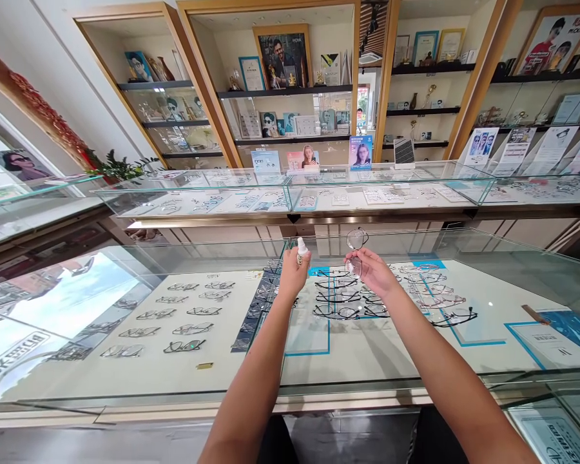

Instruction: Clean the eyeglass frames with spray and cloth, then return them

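Note:
My left hand [292,274] is closed around a small white spray bottle [301,249], whose nozzle sticks up above my fingers. My right hand [373,270] holds a pair of clear-lensed glasses [356,248] upright by the frame, one lens above the other. The bottle's nozzle faces the glasses, about a hand's width to their left. Both hands hover above the glass top of a display counter [125,386]. Rows of spectacle frames [341,298] lie under the glass directly below my hands.
More frames [183,316] lie in rows to the left inside the counter. A second glass showcase [290,193] runs across behind it, with small advert cards [360,153] on top. Wall shelves [280,93] hold pictures and trophies.

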`<state>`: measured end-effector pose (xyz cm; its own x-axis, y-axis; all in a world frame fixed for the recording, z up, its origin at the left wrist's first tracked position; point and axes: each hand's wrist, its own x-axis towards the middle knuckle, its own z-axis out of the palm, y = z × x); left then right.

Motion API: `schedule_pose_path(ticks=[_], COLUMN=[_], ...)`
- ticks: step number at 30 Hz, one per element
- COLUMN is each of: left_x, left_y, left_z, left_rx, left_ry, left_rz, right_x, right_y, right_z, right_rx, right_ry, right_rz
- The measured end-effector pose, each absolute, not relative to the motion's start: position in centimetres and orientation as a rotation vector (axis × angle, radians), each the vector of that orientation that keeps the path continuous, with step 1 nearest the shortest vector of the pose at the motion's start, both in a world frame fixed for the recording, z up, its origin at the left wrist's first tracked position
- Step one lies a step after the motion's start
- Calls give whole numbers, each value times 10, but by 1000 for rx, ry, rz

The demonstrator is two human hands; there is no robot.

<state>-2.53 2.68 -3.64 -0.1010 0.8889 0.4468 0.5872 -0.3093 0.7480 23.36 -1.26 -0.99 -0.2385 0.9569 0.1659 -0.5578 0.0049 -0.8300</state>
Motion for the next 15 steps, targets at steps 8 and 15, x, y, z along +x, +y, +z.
schedule_pose_path(ticks=[8,15], left_x=[-30,-27], left_y=[24,24], left_z=[-38,-42], left_rx=[1862,1858], left_ry=[1877,2011], left_rz=[992,802], right_x=[232,232], right_y=[-15,-15], right_z=[-7,-8], right_rx=[-537,-567], right_ry=[-959,-996], right_rz=[1587,1570])
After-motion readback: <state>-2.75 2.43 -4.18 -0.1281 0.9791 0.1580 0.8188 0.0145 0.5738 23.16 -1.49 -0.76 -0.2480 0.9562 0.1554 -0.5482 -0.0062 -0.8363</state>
